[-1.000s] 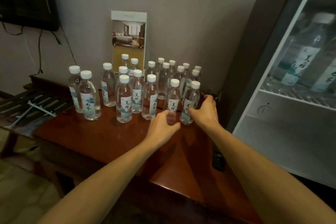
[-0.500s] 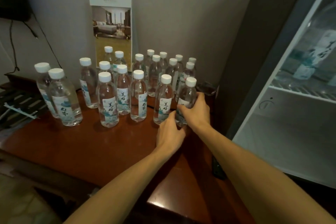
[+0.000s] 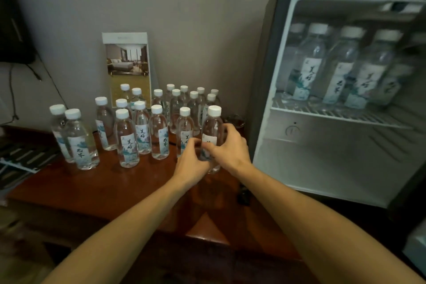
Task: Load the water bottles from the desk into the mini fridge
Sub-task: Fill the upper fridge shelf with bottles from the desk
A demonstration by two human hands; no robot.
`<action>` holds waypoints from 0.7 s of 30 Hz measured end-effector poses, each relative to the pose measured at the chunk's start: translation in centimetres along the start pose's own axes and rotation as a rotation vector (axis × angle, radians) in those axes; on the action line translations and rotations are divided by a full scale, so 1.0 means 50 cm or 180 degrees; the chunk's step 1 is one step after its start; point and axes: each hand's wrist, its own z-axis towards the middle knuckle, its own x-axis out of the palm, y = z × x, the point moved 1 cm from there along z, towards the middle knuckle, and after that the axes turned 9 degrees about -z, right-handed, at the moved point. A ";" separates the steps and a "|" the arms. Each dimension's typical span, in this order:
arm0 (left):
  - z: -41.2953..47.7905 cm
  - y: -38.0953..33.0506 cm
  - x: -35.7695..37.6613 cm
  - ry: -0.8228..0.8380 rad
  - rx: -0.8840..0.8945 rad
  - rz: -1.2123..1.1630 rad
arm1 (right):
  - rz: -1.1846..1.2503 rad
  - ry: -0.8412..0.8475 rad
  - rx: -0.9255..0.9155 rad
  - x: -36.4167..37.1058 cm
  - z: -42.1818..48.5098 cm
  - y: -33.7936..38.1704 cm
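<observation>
Noted: right grip curled round front bottle; left grip, just beside, curled round neighbouring bottle on table.

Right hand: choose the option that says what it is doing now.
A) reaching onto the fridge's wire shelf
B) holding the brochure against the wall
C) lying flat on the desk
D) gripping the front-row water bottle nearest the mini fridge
D: the right hand has its fingers curled round the water bottle at the end of the front row, next to the mini fridge.
</observation>
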 end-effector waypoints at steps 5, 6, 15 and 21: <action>-0.074 -0.096 0.002 0.0126 0.0404 -0.0291 | 0.0099 -0.0164 -0.0320 -0.109 -0.065 0.036; -0.089 -0.116 0.005 0.0142 0.0503 -0.0277 | 0.0127 -0.0201 -0.0362 -0.133 -0.077 0.040; -0.171 -0.253 0.099 0.0091 0.1186 0.0031 | 0.0166 -0.0569 -0.0365 -0.350 -0.147 0.027; -0.168 -0.326 0.220 0.0263 0.1229 0.0057 | 0.0028 -0.1008 -0.0107 -0.451 -0.156 -0.015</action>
